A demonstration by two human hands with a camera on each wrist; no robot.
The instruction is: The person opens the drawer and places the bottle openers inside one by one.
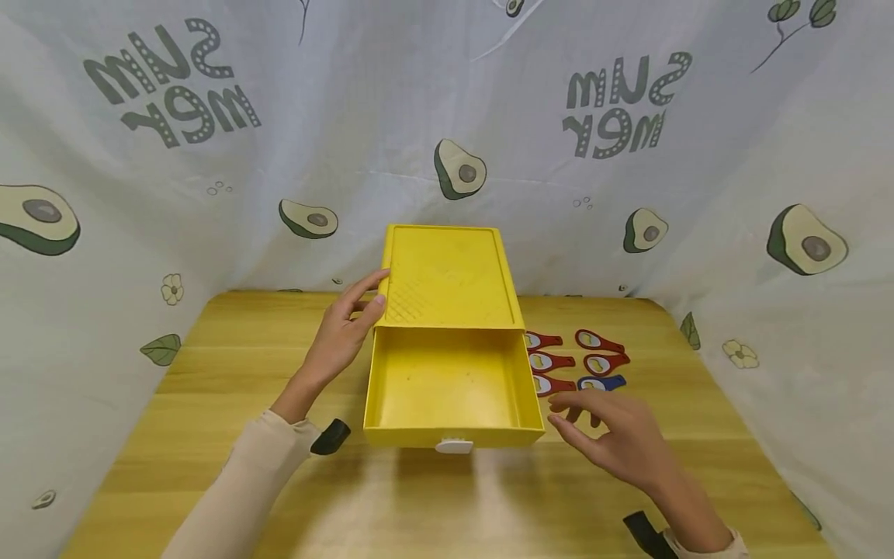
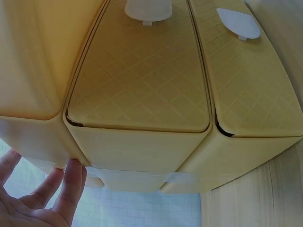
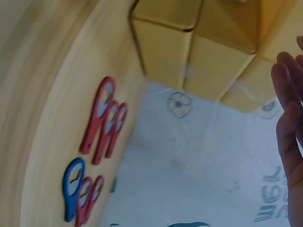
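Observation:
A yellow drawer cabinet (image 1: 450, 272) stands on the table, its top drawer (image 1: 447, 437) pulled out toward me. The drawer has a white handle (image 1: 454, 446) at its front, and its bare yellow floor shows. In the left wrist view two lower drawers are closed, each with a white pull. My left hand (image 1: 340, 330) rests against the cabinet's left side near the top edge, fingertips touching it. Just right of the drawer's front corner hovers my right hand (image 1: 615, 435), fingers loosely bent, holding nothing. It looks apart from the drawer.
Several red paddle-shaped pieces (image 3: 98, 113) and a blue one (image 3: 73, 189) lie on the wooden table (image 1: 230, 404) right of the cabinet. A printed cloth (image 1: 363, 140) with avocados hangs behind and at the sides. Each wrist wears a black strap piece (image 1: 330, 437).

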